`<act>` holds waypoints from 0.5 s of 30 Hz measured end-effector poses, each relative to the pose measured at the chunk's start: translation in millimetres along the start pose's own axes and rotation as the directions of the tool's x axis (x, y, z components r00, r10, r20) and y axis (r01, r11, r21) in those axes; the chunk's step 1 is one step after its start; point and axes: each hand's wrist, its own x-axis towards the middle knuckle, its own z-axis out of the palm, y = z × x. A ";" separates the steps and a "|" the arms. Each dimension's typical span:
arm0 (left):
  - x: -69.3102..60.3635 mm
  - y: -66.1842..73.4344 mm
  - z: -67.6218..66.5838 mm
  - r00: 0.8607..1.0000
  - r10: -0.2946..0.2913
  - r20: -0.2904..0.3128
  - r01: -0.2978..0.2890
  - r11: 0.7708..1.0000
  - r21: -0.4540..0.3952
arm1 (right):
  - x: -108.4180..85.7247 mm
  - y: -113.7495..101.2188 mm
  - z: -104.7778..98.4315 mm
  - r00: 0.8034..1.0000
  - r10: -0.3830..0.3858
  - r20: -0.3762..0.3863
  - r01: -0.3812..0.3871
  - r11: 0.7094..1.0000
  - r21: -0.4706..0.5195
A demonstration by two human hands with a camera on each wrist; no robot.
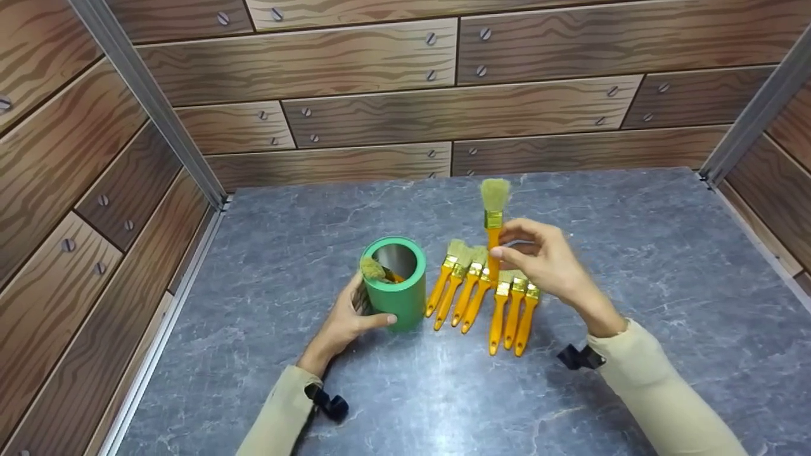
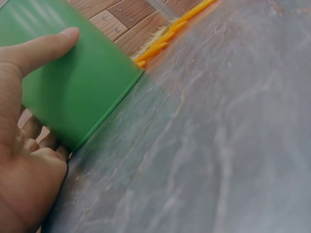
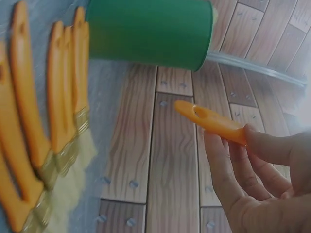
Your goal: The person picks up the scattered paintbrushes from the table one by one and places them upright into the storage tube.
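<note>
My left hand (image 1: pixel 345 320) grips the side of a green can (image 1: pixel 405 304), its thumb lying across the front. Inside the can leans a paintbrush (image 1: pixel 374 270), bristles at the rim and part of its orange handle showing. Between thumb and fingers, my right hand (image 1: pixel 548 256) pinches another paintbrush (image 1: pixel 493 218) upright above the table, bristles up. In the right wrist view its orange handle (image 3: pixel 214 121) points away from the fingertips. Several more paintbrushes (image 1: pixel 466 291) lie in a row on the table right of the can, bristles toward the back.
The grey marbled table (image 1: pixel 304 234) meets a wood-plank-patterned back wall (image 1: pixel 380 120), with similar panels on both sides. Metal corner posts (image 1: pixel 158 101) stand at the back corners. Each sleeve carries a small black wrist mount (image 1: pixel 327 402).
</note>
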 end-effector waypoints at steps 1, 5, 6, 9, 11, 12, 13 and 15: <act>0.1 0.2 0.2 1.000 0.000 -0.001 0.000 1.000 -0.001 | 1.7 -2.3 2.2 1.000 -0.008 0.002 0.008 1.000 0.002; 1.0 0.0 0.1 1.000 0.009 0.007 -0.009 1.000 -0.006 | 8.2 -10.8 11.3 0.999 -0.051 0.013 0.051 0.999 0.017; 1.3 -0.1 0.1 1.000 0.012 0.009 -0.012 1.000 -0.007 | 9.8 -12.7 13.5 0.998 -0.060 0.014 0.060 0.998 0.021; 1.8 0.0 0.1 1.000 0.007 0.011 -0.007 1.000 -0.001 | 14.6 -18.5 20.3 0.996 -0.086 0.021 0.085 0.996 0.037; 1.4 0.1 0.0 1.000 0.001 0.005 -0.001 1.000 0.005 | 17.4 -22.7 24.9 0.995 -0.099 0.023 0.098 0.994 0.042; 1.2 -0.1 -0.3 1.000 0.002 0.005 -0.002 1.000 0.005 | 18.6 -25.1 27.3 0.994 -0.102 0.025 0.101 0.994 0.048; 0.9 0.0 -0.5 1.000 0.000 0.003 0.000 1.000 0.005 | 19.8 -27.3 29.6 0.994 -0.107 0.029 0.106 0.993 0.052; 0.4 0.1 -0.9 1.000 -0.008 0.000 0.008 1.000 0.009 | 22.5 -31.3 34.2 0.993 -0.116 0.031 0.114 0.992 0.061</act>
